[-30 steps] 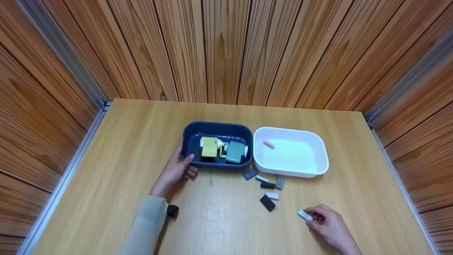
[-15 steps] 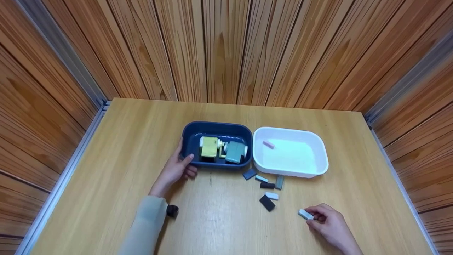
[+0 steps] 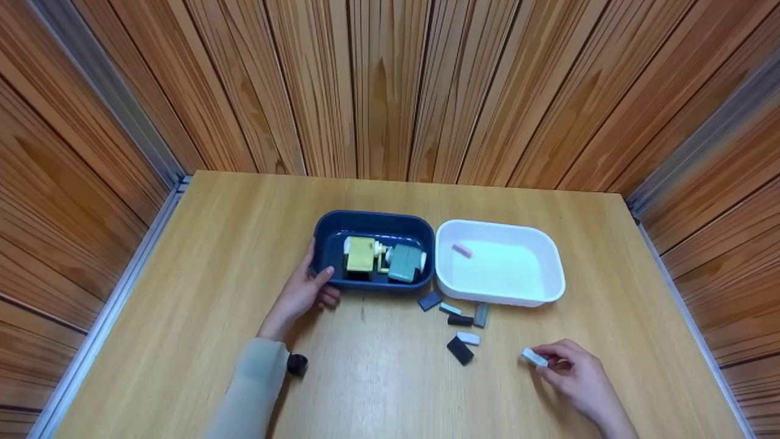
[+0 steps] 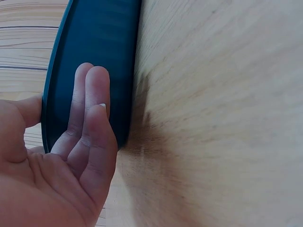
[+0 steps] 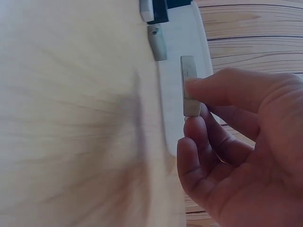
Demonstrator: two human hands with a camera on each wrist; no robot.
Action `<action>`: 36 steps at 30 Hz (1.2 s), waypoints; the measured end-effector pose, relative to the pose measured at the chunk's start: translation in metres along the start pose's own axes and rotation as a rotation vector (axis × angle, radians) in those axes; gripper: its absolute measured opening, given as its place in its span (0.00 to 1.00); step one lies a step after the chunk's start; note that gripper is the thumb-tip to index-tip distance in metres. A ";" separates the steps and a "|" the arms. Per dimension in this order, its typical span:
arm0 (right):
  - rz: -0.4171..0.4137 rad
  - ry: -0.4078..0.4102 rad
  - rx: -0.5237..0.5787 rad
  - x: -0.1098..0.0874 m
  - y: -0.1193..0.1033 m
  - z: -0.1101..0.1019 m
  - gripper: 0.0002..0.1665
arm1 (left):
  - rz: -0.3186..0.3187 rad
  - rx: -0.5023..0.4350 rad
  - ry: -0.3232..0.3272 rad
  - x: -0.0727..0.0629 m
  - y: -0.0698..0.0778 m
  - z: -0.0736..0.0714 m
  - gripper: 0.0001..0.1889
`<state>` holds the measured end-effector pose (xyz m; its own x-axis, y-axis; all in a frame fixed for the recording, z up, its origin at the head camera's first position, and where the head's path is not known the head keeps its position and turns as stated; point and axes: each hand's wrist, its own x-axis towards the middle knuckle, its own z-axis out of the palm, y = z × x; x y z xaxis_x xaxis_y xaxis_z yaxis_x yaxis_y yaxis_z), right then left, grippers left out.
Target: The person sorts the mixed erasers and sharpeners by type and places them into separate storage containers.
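Observation:
My left hand (image 3: 298, 296) holds the near left corner of a dark blue bin (image 3: 378, 285), thumb over the rim and fingers against the outer wall. In the left wrist view those fingers lie along the bin's outside. Inside it are a yellow crank pencil sharpener (image 3: 361, 253) and a teal one (image 3: 405, 262). At the right, my right hand (image 3: 576, 373) pinches a pale blue eraser (image 3: 535, 357) between thumb and fingers. The right wrist view shows this eraser upright in the grip, the thumb across its face.
A white bin (image 3: 503, 297) stands right of the blue one, with a pink eraser (image 3: 462, 250) inside. Several loose erasers lie in front of the bins, among them a navy one (image 3: 429, 300), a grey-green one (image 3: 481, 315) and a black one (image 3: 460, 350). Wooden walls surround the table.
My right hand has moved slightly away from me and to the right, carrying the pale blue eraser. The left hand and both bins hold their places.

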<state>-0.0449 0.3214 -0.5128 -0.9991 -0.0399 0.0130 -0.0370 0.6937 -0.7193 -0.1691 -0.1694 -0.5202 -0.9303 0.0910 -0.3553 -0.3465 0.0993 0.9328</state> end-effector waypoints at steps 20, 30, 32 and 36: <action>-0.116 -0.019 -0.128 0.029 -0.031 -0.030 0.16 | 0.008 0.007 -0.004 0.000 0.000 -0.001 0.38; -0.213 0.023 -0.134 0.042 -0.044 -0.035 0.17 | 0.015 0.018 0.008 0.001 -0.001 0.000 0.38; -0.233 0.033 -0.128 0.044 -0.046 -0.035 0.18 | 0.015 0.022 0.007 0.001 -0.001 0.000 0.38; -0.241 0.031 -0.121 0.047 -0.050 -0.038 0.18 | 0.011 0.026 0.008 0.001 -0.001 0.000 0.38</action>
<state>-0.0908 0.3123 -0.4502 -0.9612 -0.1939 0.1962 -0.2743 0.7479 -0.6045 -0.1697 -0.1690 -0.5215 -0.9352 0.0843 -0.3440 -0.3327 0.1243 0.9348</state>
